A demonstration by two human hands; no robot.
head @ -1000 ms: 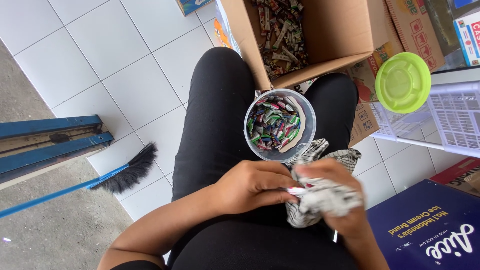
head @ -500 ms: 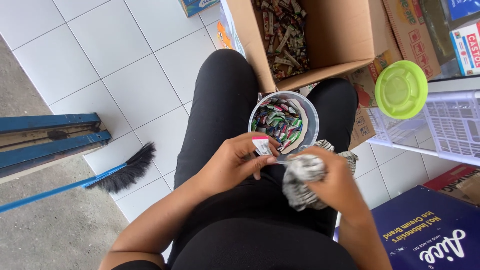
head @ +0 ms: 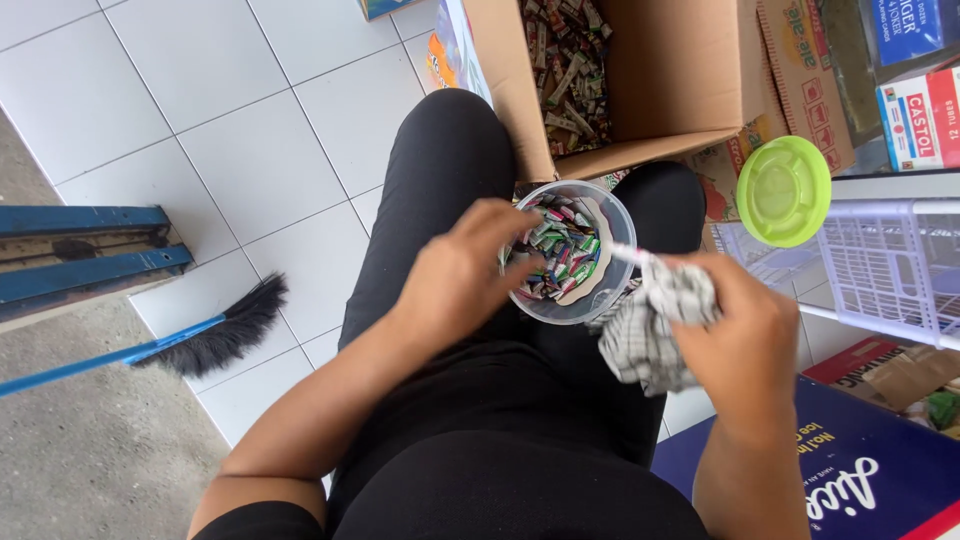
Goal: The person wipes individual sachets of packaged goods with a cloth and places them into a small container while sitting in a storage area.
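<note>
Since the frame half a second earlier, the left hand [head: 462, 275] has travelled from the lap to the rim of the clear plastic tub [head: 570, 255], and the small wrapped piece it then held between its fingertips is no longer visible in it. The fingers of the left hand are curled over the near-left rim, with the tips dipping among the small wrapped sachets [head: 563, 250]; whether they are closed on a sachet cannot be told, as the fingertips are blurred and partly hidden. The right hand [head: 745, 335], at lower right of centre, is closed around a bunched black-and-white checked cloth [head: 655, 330], and a thin pale item protrudes from the top of that grip toward the tub; its kind cannot be determined. The tub sits upright between the knees of the seated person, at frame centre, nearly full of multicoloured sachets. Judged from this arrangement, the step in hand is placing or picking a sachet at the tub, with the cloth used for wiping. The next move calls for a fine pinch by the left fingertips, taken without tipping the tub, which rests on the legs only and not on a bench. Above the tub, at upper centre, an open cardboard box [head: 700, 70] holds more loose sachets. A green round lid [head: 783, 190] lies at upper right on a white wire basket [head: 890, 265]. A blue-handled broom [head: 215, 335] lies on the white tiled floor [head: 200, 130] at left.
</note>
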